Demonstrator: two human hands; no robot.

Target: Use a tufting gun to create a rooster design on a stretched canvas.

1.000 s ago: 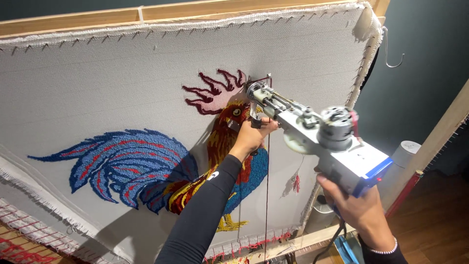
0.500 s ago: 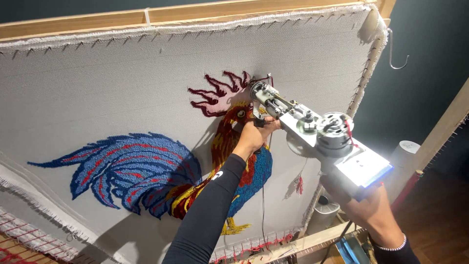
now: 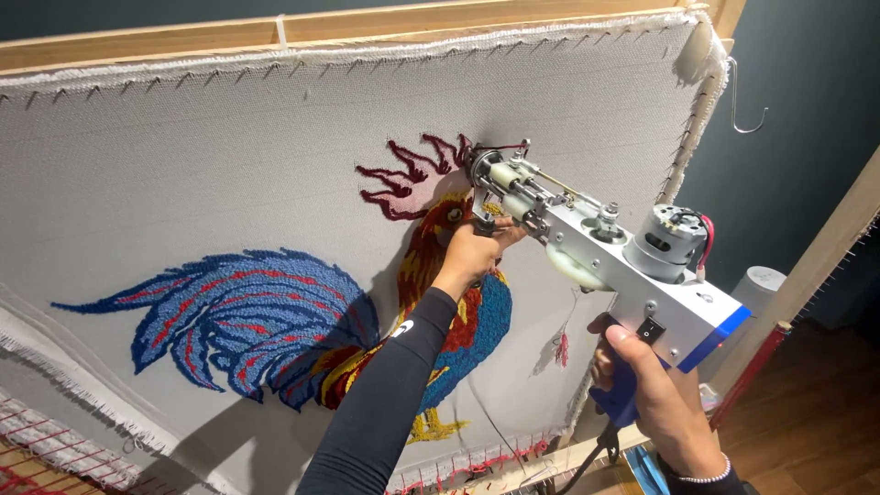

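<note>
A white cloth (image 3: 229,156) is stretched on a wooden frame (image 3: 367,23) and carries a tufted rooster (image 3: 367,312) in blue, red and yellow with a dark red comb. A silver and blue tufting gun (image 3: 605,257) has its needle tip pressed to the cloth at the comb. My right hand (image 3: 655,394) is shut on the gun's blue rear grip. My left hand (image 3: 477,252), in a black sleeve, is shut on the gun's front handle, against the rooster's head.
A metal hook (image 3: 747,96) hangs off the frame's upper right corner. A loose red yarn tuft (image 3: 561,348) dangles from the cloth right of the rooster. A white cylinder (image 3: 756,293) stands by a slanted wooden beam (image 3: 816,266) at the right. Wood floor shows bottom right.
The gun's tip has crept slightly up along the comb, both hands moving with it. The view has shifted a little.
</note>
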